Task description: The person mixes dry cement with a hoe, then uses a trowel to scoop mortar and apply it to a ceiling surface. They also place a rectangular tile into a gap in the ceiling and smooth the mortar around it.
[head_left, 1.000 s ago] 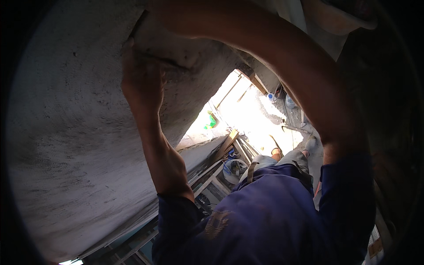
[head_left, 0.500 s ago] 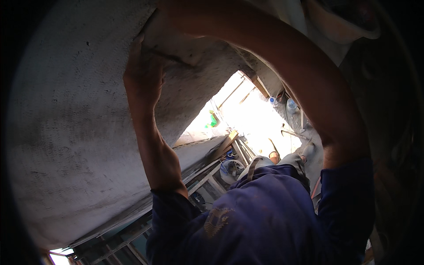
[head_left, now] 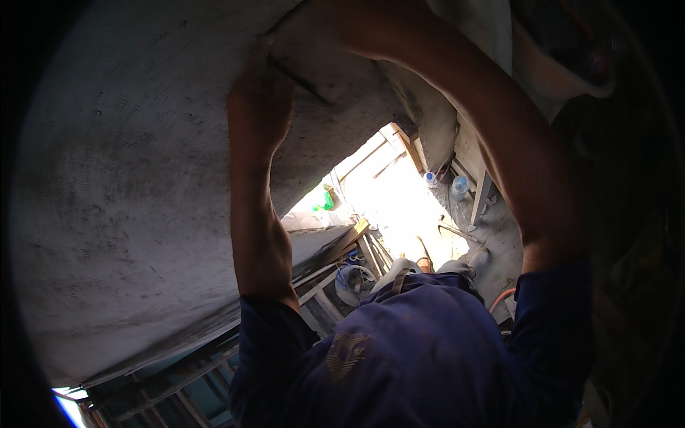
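Note:
My left hand point(head_left: 260, 103) is raised against a large curved grey surface point(head_left: 135, 178), its fingers closed and in deep shadow. Beside its fingertips a thin dark edge or strip point(head_left: 298, 78) runs slantwise; whether the hand grips it cannot be made out. From the right, my right arm point(head_left: 492, 107) arches up over the same surface. Only the dark base of my right hand point(head_left: 360, 28) shows at the top edge, and its fingers are hidden.
A pale tub point(head_left: 564, 75) is at upper right. Below are a bright opening point(head_left: 385, 185), clear plastic bottles point(head_left: 460, 187), a bucket point(head_left: 354, 282), wooden pieces point(head_left: 367, 246), a long-handled tool point(head_left: 457, 230) on the floor and a ladder-like frame point(head_left: 178, 392) at lower left.
Both hands have shifted right in the picture, the left one also upward. The floor items and opening appear slightly farther left as the view has moved.

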